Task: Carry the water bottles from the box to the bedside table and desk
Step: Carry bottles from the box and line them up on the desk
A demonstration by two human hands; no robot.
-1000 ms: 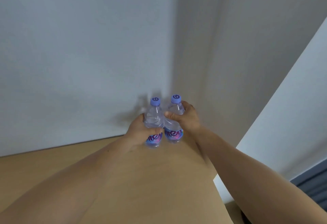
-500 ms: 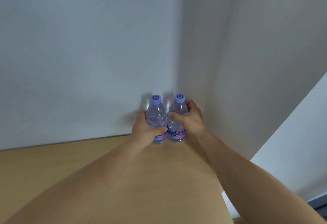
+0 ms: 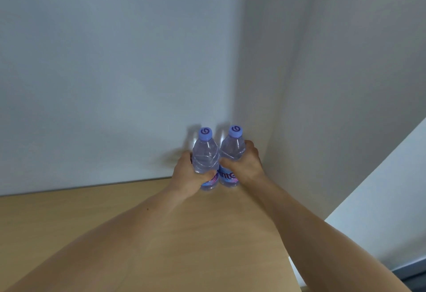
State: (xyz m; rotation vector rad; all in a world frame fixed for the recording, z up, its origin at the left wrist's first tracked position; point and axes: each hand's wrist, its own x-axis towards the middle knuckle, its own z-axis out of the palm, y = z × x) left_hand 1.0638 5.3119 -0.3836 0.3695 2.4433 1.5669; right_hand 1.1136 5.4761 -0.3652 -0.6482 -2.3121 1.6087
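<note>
**TWO BOTTLES GRIPPED AT FAR RIGHT CORNER OF TABLETOP**

Left hand [image 3: 187, 174]: wrapped round left bottle [image 3: 205, 153] at mid-body, thumb across the front just above the label.

Right hand [image 3: 245, 165]: wrapped round right bottle [image 3: 232, 147], thumb across the front, fingers round the right side.

Bottles: clear, upright, side by side and touching; left bottle at 9 o'clock of right bottle. Lilac caps [image 3: 205, 133] on top, blue-pink labels [image 3: 227, 175] low on the body.

Location: at 6 o'clock of frame centre, over the far right corner of the tabletop [image 3: 69, 218], close to the wall [image 3: 115, 72] corner at 12 o'clock of the bottles. Bases at tabletop level; contact with the surface cannot be told.

Tabletop: light wood, filling the frame from 6 to 9 o'clock, butted against the wall.

Forearms [image 3: 322, 241]: bare, reaching in from 7 and 5 o'clock.

White panel [image 3: 380, 199]: at 4 o'clock of the frame, slanting up to the right edge.
</note>
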